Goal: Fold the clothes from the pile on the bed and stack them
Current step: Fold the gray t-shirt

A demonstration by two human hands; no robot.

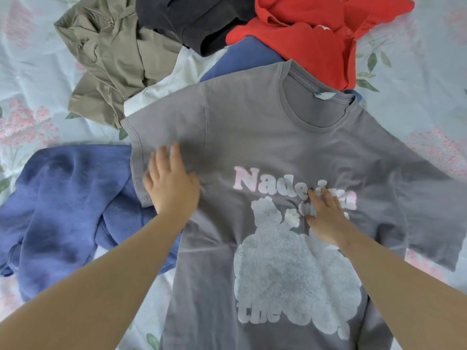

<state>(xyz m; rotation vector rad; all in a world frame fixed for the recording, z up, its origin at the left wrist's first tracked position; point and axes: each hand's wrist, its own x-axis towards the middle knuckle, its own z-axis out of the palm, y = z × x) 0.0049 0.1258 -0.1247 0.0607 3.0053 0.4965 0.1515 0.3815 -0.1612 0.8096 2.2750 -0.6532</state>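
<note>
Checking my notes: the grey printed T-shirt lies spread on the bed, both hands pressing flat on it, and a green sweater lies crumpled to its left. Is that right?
Not quite. The head view shows the crumpled sweater is blue, not green. The rest holds: grey T-shirt spread on the bed, left hand and right hand flat on it.

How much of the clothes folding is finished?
Hardly any: no folded stack shows. Right now the left hand and right hand press flat on the grey T-shirt, spread out unfolded. Left to fold: the crumpled blue sweater, khaki garment, dark garment and red shirt.
</note>
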